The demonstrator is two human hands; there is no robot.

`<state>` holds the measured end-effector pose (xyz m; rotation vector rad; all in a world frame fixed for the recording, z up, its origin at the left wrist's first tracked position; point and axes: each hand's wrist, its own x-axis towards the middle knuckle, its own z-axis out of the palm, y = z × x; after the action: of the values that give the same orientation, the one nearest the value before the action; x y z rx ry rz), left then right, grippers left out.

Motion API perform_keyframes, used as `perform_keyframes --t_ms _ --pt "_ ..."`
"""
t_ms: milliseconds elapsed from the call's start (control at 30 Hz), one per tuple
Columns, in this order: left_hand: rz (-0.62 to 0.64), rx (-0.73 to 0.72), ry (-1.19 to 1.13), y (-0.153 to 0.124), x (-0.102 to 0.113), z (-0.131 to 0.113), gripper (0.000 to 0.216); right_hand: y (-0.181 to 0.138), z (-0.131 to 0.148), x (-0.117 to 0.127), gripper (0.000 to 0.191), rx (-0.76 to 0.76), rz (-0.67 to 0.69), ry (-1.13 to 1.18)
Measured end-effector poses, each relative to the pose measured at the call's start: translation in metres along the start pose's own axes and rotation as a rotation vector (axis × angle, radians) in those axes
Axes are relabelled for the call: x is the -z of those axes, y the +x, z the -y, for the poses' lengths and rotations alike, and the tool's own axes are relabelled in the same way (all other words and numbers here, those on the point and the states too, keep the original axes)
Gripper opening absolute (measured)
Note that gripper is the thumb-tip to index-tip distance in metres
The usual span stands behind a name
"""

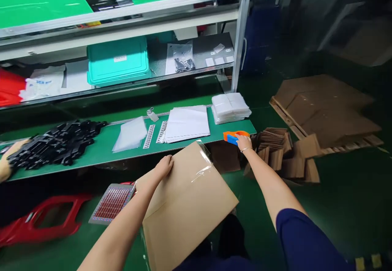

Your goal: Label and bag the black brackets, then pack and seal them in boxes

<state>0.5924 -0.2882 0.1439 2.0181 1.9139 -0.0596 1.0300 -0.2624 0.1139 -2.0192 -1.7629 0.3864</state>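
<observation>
A brown cardboard box [186,205] rests tilted in front of me, a strip of clear tape [203,169] running over its far edge. My left hand [164,166] lies on the box's far left edge, fingers curled over it. My right hand [244,142] reaches to the right end of the green table [104,148] and grips an orange and blue tape dispenser [234,136].
On the table lie black plastic parts [55,142], clear bags [131,134], label strips [149,136], white sheets [186,123] and a stack of packets [230,107]. Folded cartons [284,150] and flat cardboard [327,107] sit right. A red stool [45,218] and tray [112,202] lie below. Another person's hand [7,161] shows far left.
</observation>
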Motion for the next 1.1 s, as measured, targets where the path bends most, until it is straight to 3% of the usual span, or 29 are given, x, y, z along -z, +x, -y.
perform_keyframes --t_ms 167,267,367,467,500,600,667,733,833,1000,1100 --pt "0.02 0.025 -0.105 0.024 0.005 -0.033 0.037 0.087 -0.008 -0.044 0.028 0.054 0.033 0.156" --pt "0.045 -0.005 -0.194 0.044 0.01 -0.054 0.037 0.093 -0.016 -0.052 0.041 0.035 0.046 0.244" --pt "0.125 -0.059 -0.301 0.069 0.012 -0.069 0.038 0.033 -0.04 -0.049 0.047 -0.007 0.05 0.35" --pt "0.212 -0.103 -0.41 0.091 0.008 -0.073 0.045 -0.097 -0.064 -0.036 0.051 -0.148 0.075 0.495" --pt "0.247 -0.116 -0.467 0.097 0.006 -0.073 0.048 -0.148 -0.066 -0.031 0.052 -0.269 0.063 0.605" --pt "0.352 -0.11 -0.629 0.109 0.002 -0.069 0.053 -0.281 -0.039 -0.026 0.052 -0.46 0.096 0.649" --pt "0.409 -0.082 -0.7 0.111 0.002 -0.067 0.052 -0.329 -0.005 -0.036 0.052 -0.458 0.108 0.692" --pt "0.467 -0.062 -0.766 0.111 0.002 -0.067 0.05 -0.343 0.027 -0.053 0.057 -0.419 0.068 0.735" --pt "0.522 -0.044 -0.832 0.109 0.006 -0.072 0.049 -0.329 0.057 -0.076 0.062 -0.436 -0.074 0.842" --pt "0.513 -0.058 -0.787 0.115 0.01 -0.087 0.035 -0.301 0.069 -0.089 0.052 -0.545 -0.226 1.063" --pt "0.482 -0.016 -0.704 0.123 0.01 -0.098 0.024 -0.286 0.071 -0.092 0.047 -0.719 -0.244 1.226"
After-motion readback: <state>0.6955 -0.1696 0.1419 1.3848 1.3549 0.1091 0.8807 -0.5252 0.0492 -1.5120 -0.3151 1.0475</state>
